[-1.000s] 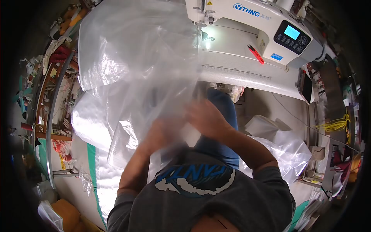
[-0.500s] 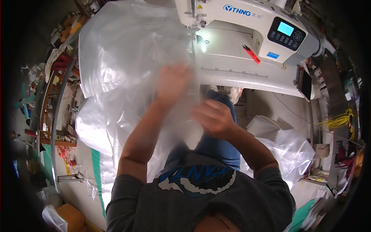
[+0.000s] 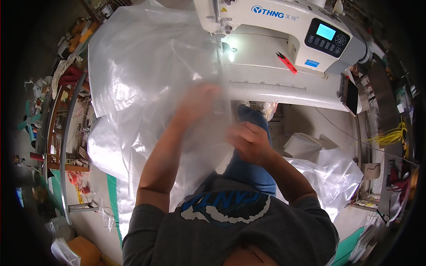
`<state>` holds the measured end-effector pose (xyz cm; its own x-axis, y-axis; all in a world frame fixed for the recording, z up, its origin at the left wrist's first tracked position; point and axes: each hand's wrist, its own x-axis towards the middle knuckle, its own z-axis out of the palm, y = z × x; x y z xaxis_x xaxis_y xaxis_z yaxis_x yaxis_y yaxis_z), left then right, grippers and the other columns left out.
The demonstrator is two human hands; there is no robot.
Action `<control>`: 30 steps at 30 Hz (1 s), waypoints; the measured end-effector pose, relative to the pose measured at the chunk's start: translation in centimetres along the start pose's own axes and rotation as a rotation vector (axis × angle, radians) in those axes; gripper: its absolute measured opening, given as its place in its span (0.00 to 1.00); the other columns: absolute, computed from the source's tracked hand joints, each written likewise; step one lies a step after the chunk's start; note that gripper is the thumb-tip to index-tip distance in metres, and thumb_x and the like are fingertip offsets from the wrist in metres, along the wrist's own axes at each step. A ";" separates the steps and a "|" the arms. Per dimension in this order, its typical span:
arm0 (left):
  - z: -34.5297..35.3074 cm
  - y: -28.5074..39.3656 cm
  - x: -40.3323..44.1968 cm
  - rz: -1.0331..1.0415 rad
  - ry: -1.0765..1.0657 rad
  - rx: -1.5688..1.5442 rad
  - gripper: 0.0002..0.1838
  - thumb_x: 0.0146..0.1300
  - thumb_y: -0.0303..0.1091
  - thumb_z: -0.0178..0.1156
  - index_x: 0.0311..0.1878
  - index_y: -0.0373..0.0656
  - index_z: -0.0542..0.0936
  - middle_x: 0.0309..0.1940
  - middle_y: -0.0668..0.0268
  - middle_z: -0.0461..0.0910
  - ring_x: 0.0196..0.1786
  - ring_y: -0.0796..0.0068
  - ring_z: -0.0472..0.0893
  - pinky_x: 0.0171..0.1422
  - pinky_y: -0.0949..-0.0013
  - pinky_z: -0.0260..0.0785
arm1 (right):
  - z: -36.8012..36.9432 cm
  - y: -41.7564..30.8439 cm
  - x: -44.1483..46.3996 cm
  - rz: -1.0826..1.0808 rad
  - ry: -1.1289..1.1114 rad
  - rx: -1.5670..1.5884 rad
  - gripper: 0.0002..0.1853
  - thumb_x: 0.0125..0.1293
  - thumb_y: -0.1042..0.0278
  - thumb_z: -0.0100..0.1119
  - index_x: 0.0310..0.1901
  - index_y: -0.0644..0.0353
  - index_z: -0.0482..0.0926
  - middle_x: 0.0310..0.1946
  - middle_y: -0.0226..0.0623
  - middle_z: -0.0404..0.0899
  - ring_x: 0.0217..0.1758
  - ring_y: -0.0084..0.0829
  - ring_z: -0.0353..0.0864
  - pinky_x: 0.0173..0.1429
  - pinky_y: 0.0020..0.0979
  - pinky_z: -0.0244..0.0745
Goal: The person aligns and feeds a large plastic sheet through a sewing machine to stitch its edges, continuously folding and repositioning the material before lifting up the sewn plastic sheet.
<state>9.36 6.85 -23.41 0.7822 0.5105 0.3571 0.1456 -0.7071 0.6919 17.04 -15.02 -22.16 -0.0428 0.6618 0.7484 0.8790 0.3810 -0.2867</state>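
A large clear plastic sheet [image 3: 146, 57] lies over the left side of the sewing machine table and hangs down over my lap. Its right edge runs beside the needle area of the white sewing machine [image 3: 270, 15]. My left hand [image 3: 199, 102] is on the sheet near the table's front edge, smeared by motion, so its fingers do not show clearly. Lower and to the right, my right hand [image 3: 252, 142] has curled fingers closed on the sheet's right edge. Where the sheet passes under the needle is hard to make out.
Red thread snips [image 3: 286, 63] lie on the machine table [image 3: 262, 92], left of the control panel. A phone [image 3: 350, 96] sits at the table's right end. More clear plastic [image 3: 328, 177] is heaped at lower right. Shelving with clutter [image 3: 66, 133] stands at left.
My right hand has shifted slightly down and right, and my left hand a little lower. The sheet's right edge now hangs straighter between them. The machine appears slightly left and higher.
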 end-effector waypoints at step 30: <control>1.9 -2.1 1.0 -0.440 -0.189 -0.143 0.11 0.58 0.36 0.60 0.30 0.37 0.80 0.21 0.73 0.73 0.23 0.84 0.68 0.27 0.76 0.59 | 9.3 5.5 2.1 1.101 0.447 1.259 0.11 0.67 0.65 0.55 0.46 0.61 0.76 0.33 0.31 0.77 0.34 0.24 0.78 0.37 0.27 0.74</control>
<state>10.97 7.90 -25.72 0.7633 0.6384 -0.0990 0.4123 -0.3634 0.8354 17.40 -5.51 -27.70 0.5903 0.8040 -0.0713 -0.4862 0.2837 -0.8265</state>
